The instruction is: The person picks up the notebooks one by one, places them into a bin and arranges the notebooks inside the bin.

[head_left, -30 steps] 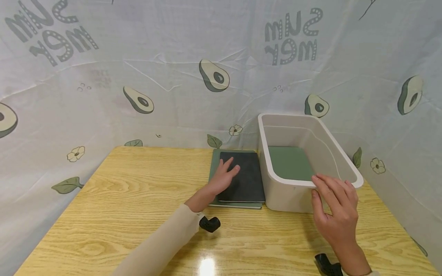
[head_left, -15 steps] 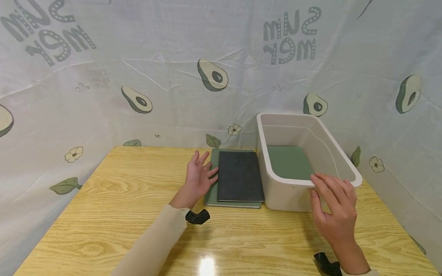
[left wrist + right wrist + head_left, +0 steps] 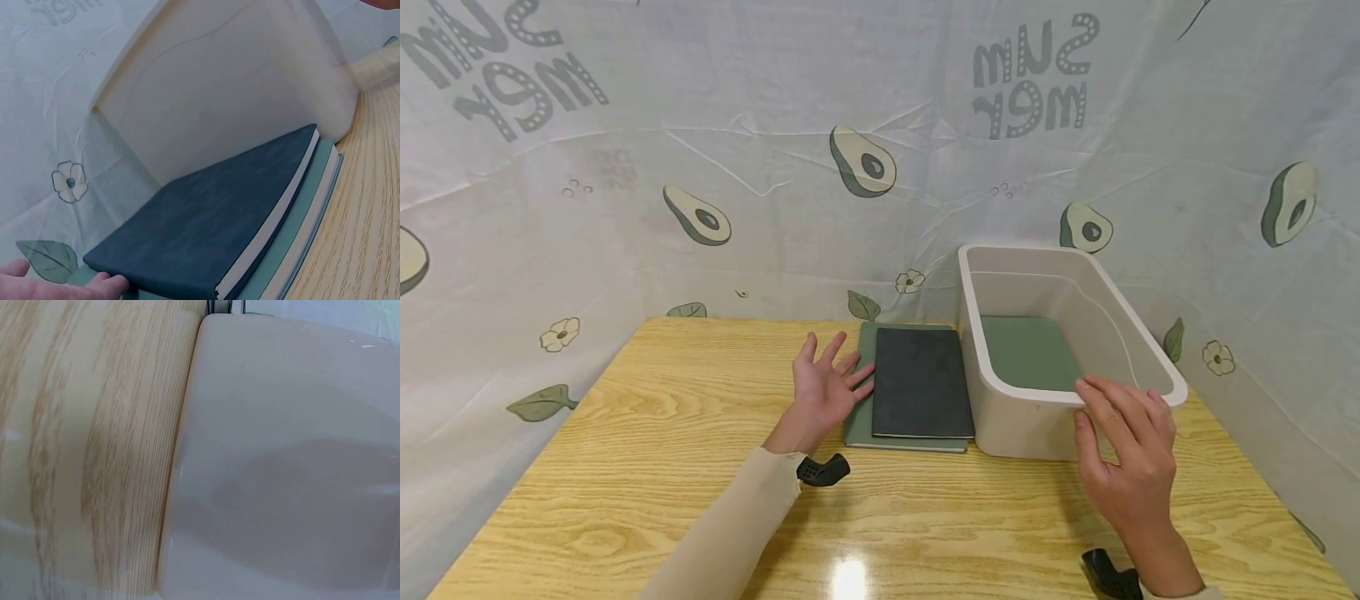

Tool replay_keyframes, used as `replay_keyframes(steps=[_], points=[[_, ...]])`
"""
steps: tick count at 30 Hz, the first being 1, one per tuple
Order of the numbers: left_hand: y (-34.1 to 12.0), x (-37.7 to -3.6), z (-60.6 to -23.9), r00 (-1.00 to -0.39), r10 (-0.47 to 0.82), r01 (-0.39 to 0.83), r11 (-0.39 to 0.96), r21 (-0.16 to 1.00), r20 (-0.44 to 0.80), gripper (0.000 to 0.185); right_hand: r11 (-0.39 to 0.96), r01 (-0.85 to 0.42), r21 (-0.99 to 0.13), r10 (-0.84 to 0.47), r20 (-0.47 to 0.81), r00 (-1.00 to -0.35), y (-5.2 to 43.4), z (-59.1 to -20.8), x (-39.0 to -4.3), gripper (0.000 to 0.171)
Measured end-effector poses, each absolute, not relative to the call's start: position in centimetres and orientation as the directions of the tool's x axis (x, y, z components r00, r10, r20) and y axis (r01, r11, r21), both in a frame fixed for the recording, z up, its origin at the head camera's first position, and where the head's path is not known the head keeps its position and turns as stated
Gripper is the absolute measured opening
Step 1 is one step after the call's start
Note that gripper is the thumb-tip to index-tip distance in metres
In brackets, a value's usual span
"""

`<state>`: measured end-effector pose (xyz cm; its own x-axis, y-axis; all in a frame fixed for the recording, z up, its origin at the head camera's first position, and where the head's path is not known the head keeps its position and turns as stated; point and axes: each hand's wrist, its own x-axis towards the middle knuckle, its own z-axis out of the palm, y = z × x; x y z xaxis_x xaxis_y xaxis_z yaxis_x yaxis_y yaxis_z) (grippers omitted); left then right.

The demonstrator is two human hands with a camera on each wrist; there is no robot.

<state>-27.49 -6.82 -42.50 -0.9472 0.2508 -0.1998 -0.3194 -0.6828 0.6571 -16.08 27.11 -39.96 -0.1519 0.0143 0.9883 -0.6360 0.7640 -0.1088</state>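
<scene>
A black notebook (image 3: 922, 383) lies on a larger green notebook (image 3: 862, 421), left of a beige plastic bin (image 3: 1026, 425). My left hand (image 3: 823, 390) is spread with its palm up at the stack's left side. In the left wrist view, its fingertips (image 3: 112, 285) touch the black notebook's edge. The right hand (image 3: 1131, 454) holds the bin's near rim, fingers over the top and thumb against the outer wall. Inside the bin lies a flat green thing like a notebook cover (image 3: 1030, 353). The right wrist view shows the bin's outer wall (image 3: 281, 456), no hand.
The wooden table (image 3: 647, 467) runs up to a printed cloth (image 3: 775, 167) at the back and sides. Black angled pieces sit at the left wrist (image 3: 823, 471) and the right wrist (image 3: 1111, 575).
My left hand has moved left off the top of the black notebook and turned palm up beside the stack. The right hand keeps its place on the bin.
</scene>
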Motion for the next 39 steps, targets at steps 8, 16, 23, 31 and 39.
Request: replay_keyframes(steps=[8, 16, 23, 31, 39], points=[[-6.97, -27.47, -42.58, -0.945, 0.25, -0.325, -0.671, 0.666, -0.209, 0.072, 0.765, -0.635, -0.108, 0.011, 0.988, -0.155, 27.18, -40.05, -16.08, 0.037], [-6.96, -27.85, -42.85, -0.908, 0.365, -0.405, -0.627, 0.665, -0.208, 0.07, 0.761, -0.639, -0.11, 0.01, 0.987, -0.158, 27.19, -40.19, -16.14, 0.036], [-6.53, -28.13, -42.71, -0.875, 0.426, -0.443, -0.511, 0.736, -0.231, 0.079, 0.758, -0.643, -0.112, 0.01, 0.987, -0.16, 27.03, -39.95, -16.14, 0.037], [-6.59, -28.1, -43.12, -0.864, 0.424, -0.431, -0.343, 0.835, -0.272, 0.09, 0.76, -0.64, -0.112, 0.013, 0.987, -0.157, 27.1, -39.81, -16.08, 0.037], [-6.46, -27.78, -43.08, -0.869, 0.399, -0.421, -0.289, 0.86, -0.292, 0.089, 0.763, -0.636, -0.115, 0.018, 0.987, -0.157, 27.11, -39.82, -16.03, 0.037]])
